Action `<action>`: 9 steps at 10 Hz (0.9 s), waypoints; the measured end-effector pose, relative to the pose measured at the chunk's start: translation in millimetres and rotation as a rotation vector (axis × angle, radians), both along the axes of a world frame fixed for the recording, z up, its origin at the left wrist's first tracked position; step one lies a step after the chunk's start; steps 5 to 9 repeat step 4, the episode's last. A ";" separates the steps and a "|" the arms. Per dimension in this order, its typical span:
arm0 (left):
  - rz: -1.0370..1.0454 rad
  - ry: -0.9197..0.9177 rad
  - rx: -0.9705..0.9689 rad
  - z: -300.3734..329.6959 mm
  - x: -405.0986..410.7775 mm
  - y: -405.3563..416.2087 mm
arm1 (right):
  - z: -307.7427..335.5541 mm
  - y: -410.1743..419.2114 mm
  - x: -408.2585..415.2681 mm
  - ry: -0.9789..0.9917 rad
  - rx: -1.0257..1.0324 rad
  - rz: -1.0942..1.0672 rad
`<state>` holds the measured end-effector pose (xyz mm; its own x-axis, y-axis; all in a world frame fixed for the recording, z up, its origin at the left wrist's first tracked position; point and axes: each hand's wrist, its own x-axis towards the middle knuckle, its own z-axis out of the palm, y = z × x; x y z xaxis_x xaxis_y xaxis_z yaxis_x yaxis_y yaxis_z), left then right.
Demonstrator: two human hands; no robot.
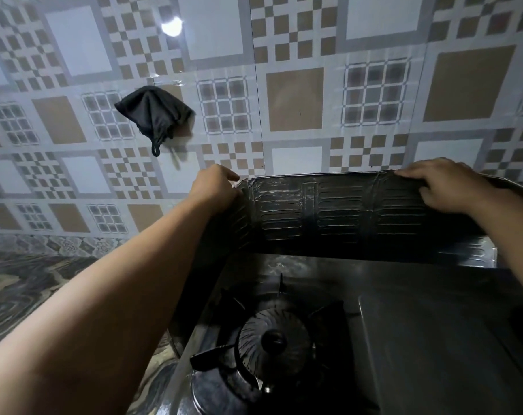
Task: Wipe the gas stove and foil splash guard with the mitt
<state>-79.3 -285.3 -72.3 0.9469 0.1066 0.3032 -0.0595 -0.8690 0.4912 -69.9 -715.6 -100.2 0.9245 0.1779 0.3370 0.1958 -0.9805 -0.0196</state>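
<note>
Where the view begins, at the bottom, the gas stove [404, 339] sits dark and dimly lit, its burner [273, 339] with a round cap under a black pan support, and a flat plain panel to the right of it. A patterned countertop [20, 283] runs off to the left, under the long left forearm.

Behind the burner, the foil splash guard [329, 211] stands upright along the back and left side of the stove, its embossed ribs catching a little light. Both hands are on its top edge. The left hand [215, 184] is curled over the corner at the left end, fingers closed onto the foil's rim. The right hand [446, 184] lies over the rim further right, fingers draped down the front face and pressing on it, thumb hidden, so whether it pinches the sheet or only rests on it cannot be told.

Beyond the guard, on the tiled wall [296, 100], the dark mitt [154, 115] hangs bunched up, its loop dangling below, well apart from either hand and above the left one.

This looks like steadying or straightening the guard before any wiping, since the mitt is not yet on a hand. Thin foil creases easily, so the grip wants to be light and spread along the edge rather than pinched at one spot. One hand should probably keep bracing the rim while the other takes the mitt, then wipe along the ribs with the sheet supported from behind.
</note>
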 end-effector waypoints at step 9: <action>-0.034 -0.152 0.079 4.4 -35.6 -22.6 | -11.4 32.2 -36.3 -0.068 0.280 -0.006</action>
